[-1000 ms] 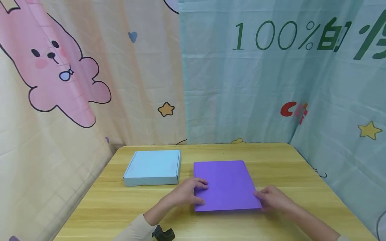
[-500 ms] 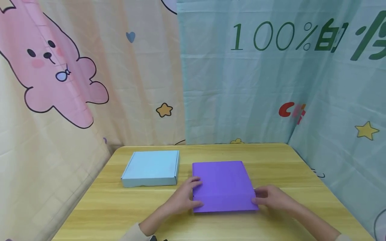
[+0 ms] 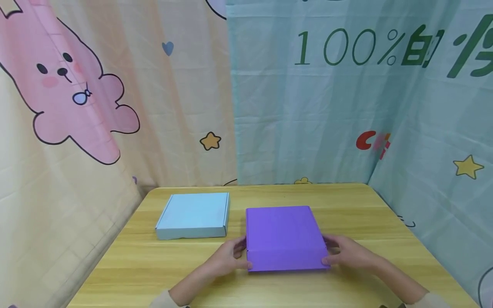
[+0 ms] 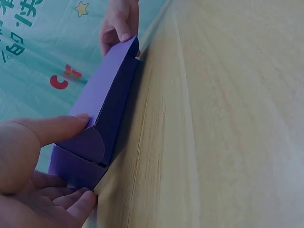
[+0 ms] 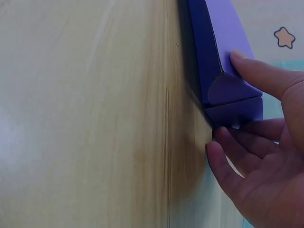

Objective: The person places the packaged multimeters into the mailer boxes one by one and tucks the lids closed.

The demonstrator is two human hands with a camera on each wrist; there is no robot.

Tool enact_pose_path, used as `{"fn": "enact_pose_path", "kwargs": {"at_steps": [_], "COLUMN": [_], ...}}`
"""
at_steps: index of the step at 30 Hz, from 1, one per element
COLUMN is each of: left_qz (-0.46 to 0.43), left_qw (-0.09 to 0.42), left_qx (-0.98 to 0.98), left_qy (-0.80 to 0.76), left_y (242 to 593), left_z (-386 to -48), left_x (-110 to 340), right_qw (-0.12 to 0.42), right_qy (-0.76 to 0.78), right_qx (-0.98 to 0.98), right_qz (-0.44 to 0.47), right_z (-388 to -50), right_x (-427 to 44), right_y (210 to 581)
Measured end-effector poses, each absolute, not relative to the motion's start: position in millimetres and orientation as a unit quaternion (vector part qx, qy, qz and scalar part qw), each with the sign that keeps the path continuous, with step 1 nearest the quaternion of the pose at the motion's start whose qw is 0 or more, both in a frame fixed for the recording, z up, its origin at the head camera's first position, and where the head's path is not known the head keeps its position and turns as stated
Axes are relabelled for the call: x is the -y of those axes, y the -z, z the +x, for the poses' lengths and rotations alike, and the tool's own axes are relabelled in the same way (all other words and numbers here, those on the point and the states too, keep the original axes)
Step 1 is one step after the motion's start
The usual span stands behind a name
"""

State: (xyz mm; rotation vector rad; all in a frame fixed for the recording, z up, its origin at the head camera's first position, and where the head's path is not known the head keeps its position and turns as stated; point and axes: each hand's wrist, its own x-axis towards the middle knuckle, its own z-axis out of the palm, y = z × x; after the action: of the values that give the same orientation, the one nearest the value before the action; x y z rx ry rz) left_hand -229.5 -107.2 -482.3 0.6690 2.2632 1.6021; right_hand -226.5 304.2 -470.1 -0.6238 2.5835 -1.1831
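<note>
A purple cardboard box [image 3: 285, 231] lies on the table in the head view, its lid down over it. Its front flap [image 3: 286, 259] slants outward, with a dark gap below it in both wrist views. At the box's left front corner, my left hand [image 3: 228, 256] has its thumb on the flap and its fingers against the side wall. Mirrored at the right front corner, my right hand [image 3: 348, 252] holds the box with thumb on the flap and fingers by the side wall. The inside of the box is hidden.
A light blue cardboard box [image 3: 194, 211], lid down, lies to the left of the purple one on the wooden table [image 3: 161, 261]. Printed curtains [image 3: 269, 107] hang behind the table and along both sides.
My left hand's fingers have slid from the top of the purple lid down to its left side. The front part has bent downward along a crease. My right hand has shifted its hold slightly.
</note>
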Motion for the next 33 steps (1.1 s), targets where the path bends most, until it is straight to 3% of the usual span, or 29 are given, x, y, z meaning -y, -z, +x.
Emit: {"fn": "enact_pose_path", "kwargs": {"at_steps": [33], "left_qz": [0.185], "left_qw": [0.102], "left_qx": [-0.81], "left_qy": [-0.547], "left_y": [480.1], "left_z": [-231.9], "left_x": [99.1], "right_qw": [0.11], "right_qy": [0.366], "right_qx": [-0.885], "right_qz": [-0.266], "right_z": [-236.8], "right_x": [-302.0], "right_y": [464.3]}}
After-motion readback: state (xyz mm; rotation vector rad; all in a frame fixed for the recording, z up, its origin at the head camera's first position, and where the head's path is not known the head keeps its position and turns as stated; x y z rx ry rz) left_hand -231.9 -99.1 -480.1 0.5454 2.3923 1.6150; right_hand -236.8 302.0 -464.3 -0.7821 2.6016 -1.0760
